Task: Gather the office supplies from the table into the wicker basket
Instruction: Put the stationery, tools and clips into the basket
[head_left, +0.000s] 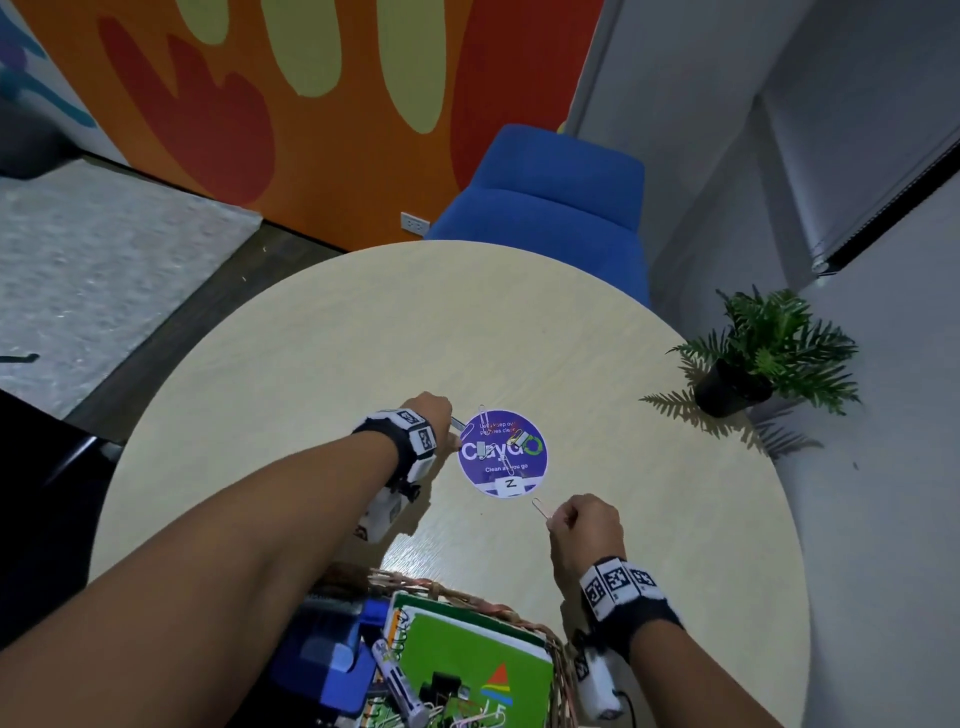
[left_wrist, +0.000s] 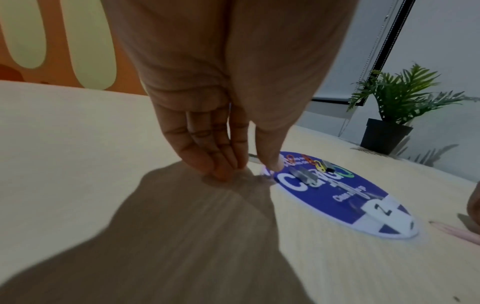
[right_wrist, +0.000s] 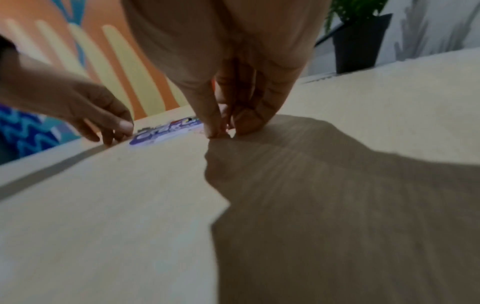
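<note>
Nearby, potted plant (head_left: 758, 358) beside sticker (head_left: 503, 453)

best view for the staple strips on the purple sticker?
Left wrist. The staple strips lie close and sharp on the purple sticker, beside coloured paper clips. The head view shows them from above only as small grey bars. In the right wrist view the sticker is an edge-on blur and no strips can be made out.
</note>
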